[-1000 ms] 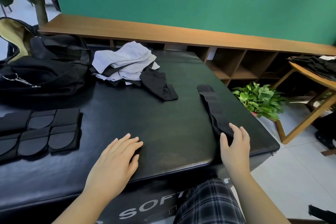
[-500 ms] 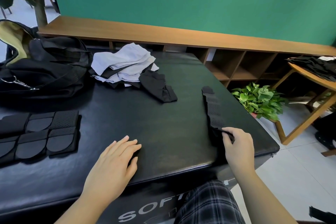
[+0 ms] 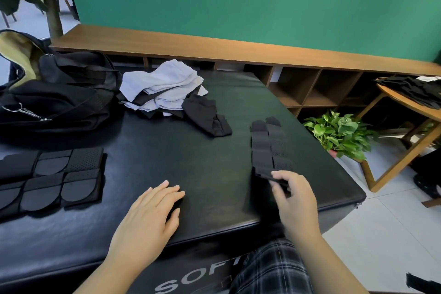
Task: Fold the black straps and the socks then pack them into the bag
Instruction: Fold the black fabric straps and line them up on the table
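Note:
A long black strap (image 3: pixel 268 148) lies lengthwise on the right side of the black padded table (image 3: pixel 191 162). My right hand (image 3: pixel 294 200) pinches its near end, lifted slightly off the surface. My left hand (image 3: pixel 149 218) rests flat on the table near the front edge, holding nothing. Several folded black straps (image 3: pixel 51 178) lie side by side at the left. A pile of light grey socks (image 3: pixel 164 86) sits at the back, with a dark sock (image 3: pixel 207 116) beside it. The open black bag (image 3: pixel 52 93) stands at the far left.
A wooden shelf unit (image 3: pixel 310 86) runs along the green wall behind the table. A potted green plant (image 3: pixel 341 133) stands on the floor to the right, beside a wooden side table (image 3: pixel 410 112) holding dark cloth.
My right hand went from lying on the strap's near end to pinching and lifting it, and the strap shifted slightly left. My left hand stayed put.

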Tool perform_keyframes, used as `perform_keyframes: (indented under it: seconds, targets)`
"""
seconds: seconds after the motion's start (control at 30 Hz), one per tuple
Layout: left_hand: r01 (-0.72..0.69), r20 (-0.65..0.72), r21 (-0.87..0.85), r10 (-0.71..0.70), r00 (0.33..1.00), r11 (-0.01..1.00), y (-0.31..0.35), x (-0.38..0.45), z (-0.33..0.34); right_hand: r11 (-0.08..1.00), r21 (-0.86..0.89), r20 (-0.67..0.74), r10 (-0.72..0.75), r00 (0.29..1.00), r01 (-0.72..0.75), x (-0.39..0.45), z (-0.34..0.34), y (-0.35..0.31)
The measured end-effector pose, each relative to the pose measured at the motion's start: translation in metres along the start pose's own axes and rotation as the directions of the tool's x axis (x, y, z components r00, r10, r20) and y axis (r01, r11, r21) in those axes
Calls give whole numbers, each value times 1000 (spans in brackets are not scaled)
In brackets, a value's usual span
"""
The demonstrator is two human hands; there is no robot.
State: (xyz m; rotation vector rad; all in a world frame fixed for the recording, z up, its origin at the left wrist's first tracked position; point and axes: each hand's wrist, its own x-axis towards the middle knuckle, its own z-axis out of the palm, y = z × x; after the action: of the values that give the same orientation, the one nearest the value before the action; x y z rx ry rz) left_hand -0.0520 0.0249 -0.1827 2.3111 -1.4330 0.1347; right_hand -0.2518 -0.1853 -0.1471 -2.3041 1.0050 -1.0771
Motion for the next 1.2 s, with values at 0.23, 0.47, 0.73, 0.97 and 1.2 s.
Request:
perform_keyframes:
  seconds: [0.23, 0.47, 0.73, 0.97, 1.2]
  targets:
    - [0, 24, -56, 1, 1000, 998, -1, -1, 0, 992, 88, 136, -103, 985, 92, -30, 25, -11]
    - [-63, 64, -186, 75, 995, 981, 1, -8, -6, 953, 151, 219, -291, 931, 263, -50, 43, -41]
    - [-58, -22, -351, 54, 998, 935, -3, -8, -4, 877, 300, 274, -457, 846, 376, -61, 63, -61]
    - [-65, -9, -376, 67, 998, 924, -11, -7, 2, 963, 186, 233, -235, 944, 194, -40, 59, -48]
    - [-3, 32, -375, 16, 999, 927, -6, -12, -5, 972, -232, 453, 130, 882, -24, -11, 65, -51]
